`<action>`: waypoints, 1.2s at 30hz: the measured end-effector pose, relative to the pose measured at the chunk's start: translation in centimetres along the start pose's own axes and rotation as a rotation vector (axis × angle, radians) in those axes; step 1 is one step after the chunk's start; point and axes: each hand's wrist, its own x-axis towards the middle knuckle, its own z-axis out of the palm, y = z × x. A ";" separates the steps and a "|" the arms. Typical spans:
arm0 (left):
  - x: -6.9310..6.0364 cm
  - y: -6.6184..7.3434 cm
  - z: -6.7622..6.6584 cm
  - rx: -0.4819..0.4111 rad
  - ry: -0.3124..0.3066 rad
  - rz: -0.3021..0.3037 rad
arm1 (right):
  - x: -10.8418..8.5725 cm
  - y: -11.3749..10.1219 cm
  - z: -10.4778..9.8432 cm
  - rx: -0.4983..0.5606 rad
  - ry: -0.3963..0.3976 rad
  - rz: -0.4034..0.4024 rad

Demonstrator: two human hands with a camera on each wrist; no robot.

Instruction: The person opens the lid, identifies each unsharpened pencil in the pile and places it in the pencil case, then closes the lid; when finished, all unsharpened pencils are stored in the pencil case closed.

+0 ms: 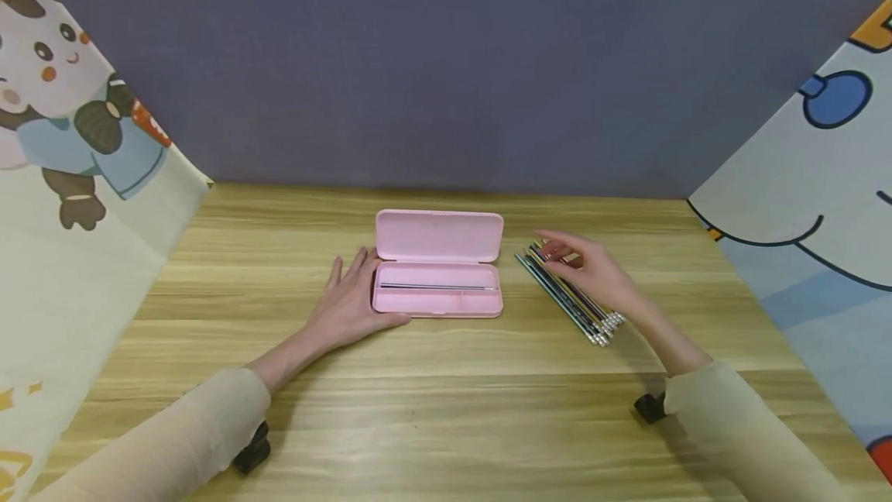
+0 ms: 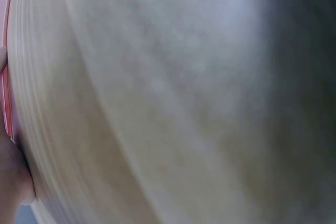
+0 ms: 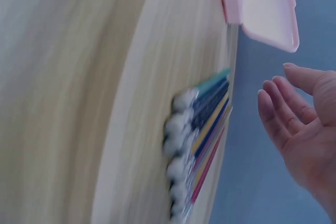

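A pink pencil case (image 1: 437,314) stands on the table with its lid raised, and one pencil (image 1: 435,286) lies in its long rear compartment. My left hand (image 1: 350,304) rests at the case's left end, fingers spread and fairly straight, thumb along the front edge. To the right of the case lies a row of several pencils (image 1: 563,297) with white eraser ends, slanting towards me. Over their far ends hovers my right hand (image 1: 588,268), fingers loosely bent. The right wrist view shows nothing held in the right hand (image 3: 304,124), which is apart from the pencils.
The wood-grain table (image 1: 418,409) meets a dark blue-grey panel (image 1: 446,68) at the back. Cartoon-printed sheets flank it on the left (image 1: 77,115) and right (image 1: 801,177). The case's front strip has a small divider near its right end.
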 end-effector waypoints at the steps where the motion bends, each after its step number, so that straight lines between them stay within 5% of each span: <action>1: 0.0 0.0 0.0 0.000 0.000 -0.001 | -0.2 0.3 -0.2 -0.013 -0.006 0.006; 17: 0.0 0.0 0.2 0.014 -0.014 -0.010 | -3.0 2.5 -2.2 -0.102 -0.096 0.015; 36: 0.0 -0.1 0.3 0.023 0.002 -0.009 | -3.6 3.3 -2.8 -0.175 -0.182 0.089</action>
